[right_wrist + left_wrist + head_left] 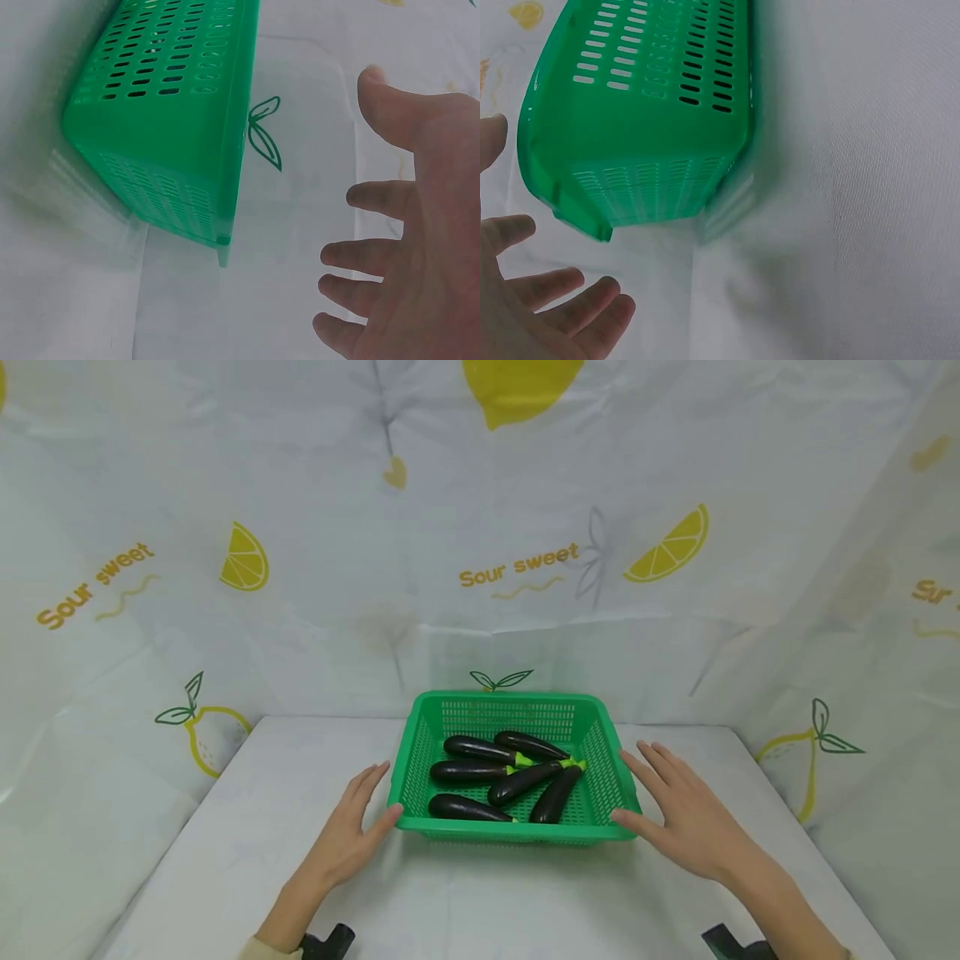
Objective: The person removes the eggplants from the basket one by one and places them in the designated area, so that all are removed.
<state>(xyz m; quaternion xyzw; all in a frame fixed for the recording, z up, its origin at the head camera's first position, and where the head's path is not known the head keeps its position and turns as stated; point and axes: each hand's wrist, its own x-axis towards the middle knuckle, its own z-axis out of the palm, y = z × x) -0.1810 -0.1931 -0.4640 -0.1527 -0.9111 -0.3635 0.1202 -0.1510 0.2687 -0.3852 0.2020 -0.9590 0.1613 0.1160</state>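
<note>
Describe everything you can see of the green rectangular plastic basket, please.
The open-topped green basket looks like plastic, with slotted walls, a perforated floor and a smooth, round-cornered rim. It stands upright on a white table surface, holding six glossy, dark, elongated eggplants with green caps. The left grip and right grip flank its short ends, but the wrist views show gaps, so neither touches it.

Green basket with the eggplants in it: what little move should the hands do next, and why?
Maybe the left hand and right hand should ease inward to the sides of the basket. Both are open, one at each side, and the wrist views show a gap, so neither holds it yet.
</note>
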